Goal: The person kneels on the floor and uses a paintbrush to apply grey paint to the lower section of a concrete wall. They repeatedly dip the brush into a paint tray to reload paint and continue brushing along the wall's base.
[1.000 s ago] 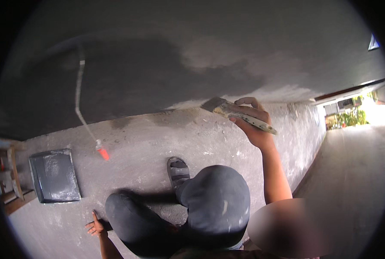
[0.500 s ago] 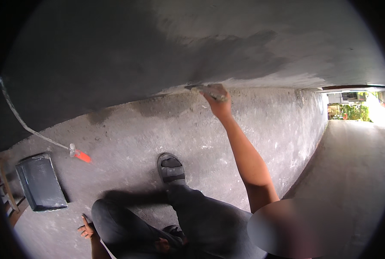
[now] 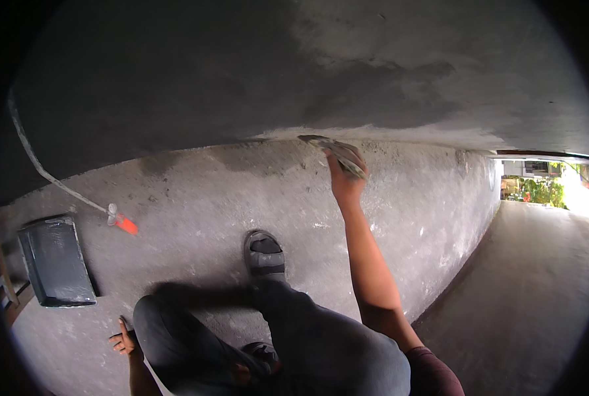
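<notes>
My right hand [image 3: 348,173] grips a paint-smeared paintbrush [image 3: 330,146], its dark tip pointing left at the foot of the wall. The wall [image 3: 175,79] is dark grey on the left, with lighter, uneven patches toward the right. A pale, unpainted-looking strip runs along its base above the brush. My left hand [image 3: 124,340] is low on the left beside my bent knee, holding nothing, its fingers apart. Nearest to it lies a black paint tray [image 3: 57,261] with a grey, glossy inside.
A bent pale rod with an orange handle [image 3: 127,226], like a roller frame, leans by the wall at left. My sandalled foot [image 3: 264,252] rests on the stained concrete floor [image 3: 208,211]. A wooden frame [image 3: 2,270] stands at the far left; greenery [image 3: 542,193] shows far right.
My right hand has shifted a little right and down with the brush, and more of the brush now shows. The view has moved slightly. My left hand stays beside the knee.
</notes>
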`<control>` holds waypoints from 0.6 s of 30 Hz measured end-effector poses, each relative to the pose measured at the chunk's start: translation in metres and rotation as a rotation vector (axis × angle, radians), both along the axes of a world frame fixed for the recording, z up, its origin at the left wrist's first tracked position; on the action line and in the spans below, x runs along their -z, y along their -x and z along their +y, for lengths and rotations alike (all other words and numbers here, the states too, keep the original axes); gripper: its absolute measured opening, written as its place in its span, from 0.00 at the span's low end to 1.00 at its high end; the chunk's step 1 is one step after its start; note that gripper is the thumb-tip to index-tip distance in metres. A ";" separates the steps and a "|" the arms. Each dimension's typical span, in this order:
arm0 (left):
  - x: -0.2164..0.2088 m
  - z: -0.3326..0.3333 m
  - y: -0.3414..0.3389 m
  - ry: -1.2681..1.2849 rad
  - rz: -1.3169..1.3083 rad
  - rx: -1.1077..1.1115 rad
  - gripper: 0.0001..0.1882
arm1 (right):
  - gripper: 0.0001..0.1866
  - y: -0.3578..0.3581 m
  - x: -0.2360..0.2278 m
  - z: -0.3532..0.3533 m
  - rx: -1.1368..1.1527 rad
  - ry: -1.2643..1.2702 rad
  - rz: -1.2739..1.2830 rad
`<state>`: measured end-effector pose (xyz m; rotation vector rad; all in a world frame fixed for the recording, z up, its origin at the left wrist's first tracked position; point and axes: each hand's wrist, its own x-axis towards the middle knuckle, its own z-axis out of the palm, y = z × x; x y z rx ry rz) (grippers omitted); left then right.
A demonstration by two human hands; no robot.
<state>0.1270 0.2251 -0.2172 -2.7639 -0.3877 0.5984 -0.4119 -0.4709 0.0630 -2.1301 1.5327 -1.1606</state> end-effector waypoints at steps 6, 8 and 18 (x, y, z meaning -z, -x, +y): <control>-0.005 0.020 -0.011 0.201 0.078 -0.118 0.74 | 0.10 -0.039 -0.011 -0.020 -0.073 0.289 -0.063; -0.004 0.019 -0.008 0.221 0.064 -0.125 0.77 | 0.09 -0.029 -0.001 -0.002 -0.025 0.247 -0.227; 0.002 0.018 -0.003 0.065 0.059 -0.041 0.72 | 0.07 -0.066 0.012 -0.017 0.011 0.211 -0.215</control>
